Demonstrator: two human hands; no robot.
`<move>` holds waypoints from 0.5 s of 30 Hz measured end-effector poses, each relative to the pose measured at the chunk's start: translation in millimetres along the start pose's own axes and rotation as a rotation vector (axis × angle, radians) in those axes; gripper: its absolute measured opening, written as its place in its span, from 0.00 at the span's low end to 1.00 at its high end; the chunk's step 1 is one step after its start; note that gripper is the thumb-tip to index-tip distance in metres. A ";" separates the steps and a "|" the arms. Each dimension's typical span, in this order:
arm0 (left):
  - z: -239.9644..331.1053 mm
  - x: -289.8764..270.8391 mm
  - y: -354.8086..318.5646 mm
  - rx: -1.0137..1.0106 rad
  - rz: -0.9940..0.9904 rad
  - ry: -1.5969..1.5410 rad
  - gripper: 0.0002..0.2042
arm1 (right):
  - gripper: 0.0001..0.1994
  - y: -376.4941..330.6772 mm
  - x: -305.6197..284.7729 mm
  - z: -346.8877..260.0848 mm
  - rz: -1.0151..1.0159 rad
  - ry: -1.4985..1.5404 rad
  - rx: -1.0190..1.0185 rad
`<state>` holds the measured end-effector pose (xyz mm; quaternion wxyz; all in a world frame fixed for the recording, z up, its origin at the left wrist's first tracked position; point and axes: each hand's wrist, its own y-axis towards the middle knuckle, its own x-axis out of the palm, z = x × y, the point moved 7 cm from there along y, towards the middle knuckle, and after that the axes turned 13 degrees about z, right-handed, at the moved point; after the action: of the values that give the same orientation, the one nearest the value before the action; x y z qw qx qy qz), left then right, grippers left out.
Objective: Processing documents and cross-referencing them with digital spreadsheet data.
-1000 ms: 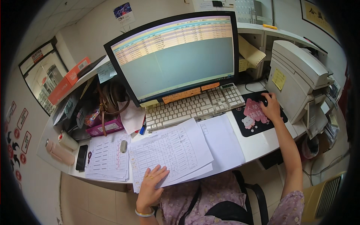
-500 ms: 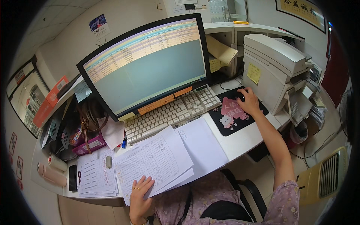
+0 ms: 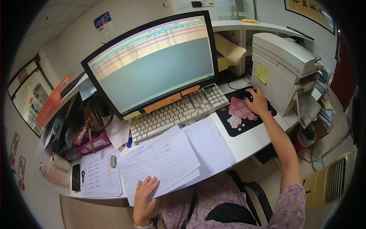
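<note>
You at a desk — one hand per job.
Your right hand (image 3: pixel 256 102) cups the mouse (image 3: pixel 248 97) on the far-right mat; your left hand (image 3: pixel 144 196) lies flat, open, on the near printed sheets (image 3: pixel 158 162).

Single head-worn fisheye view, looking steeply down and forward from above the seated person onto the desk (image 3: pixel 251 143). The monitor (image 3: pixel 152 65) fills the upper centre at close range; the person's lap and both forearms enter from the lower edge. Straight edges bow toward the dark circular rim. No second view is supplied.
</note>
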<state>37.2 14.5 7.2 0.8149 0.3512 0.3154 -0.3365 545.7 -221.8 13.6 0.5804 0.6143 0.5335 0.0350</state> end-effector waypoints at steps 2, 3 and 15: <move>3.1 -1.0 -0.9 0.001 -0.002 -0.014 0.32 | 0.18 -1.4 -1.8 0.1 -0.001 -0.008 0.005; 3.1 -1.2 -1.5 0.000 0.000 -0.012 0.32 | 0.18 -0.9 -3.7 -1.5 0.000 -0.003 0.008; -0.7 0.8 -1.2 0.003 0.006 0.008 0.32 | 0.18 1.1 -0.1 -3.1 0.003 -0.020 -0.015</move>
<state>36.5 14.1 5.8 0.8141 0.3546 0.3173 -0.3329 544.2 -219.4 15.5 0.5904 0.6111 0.5262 0.0338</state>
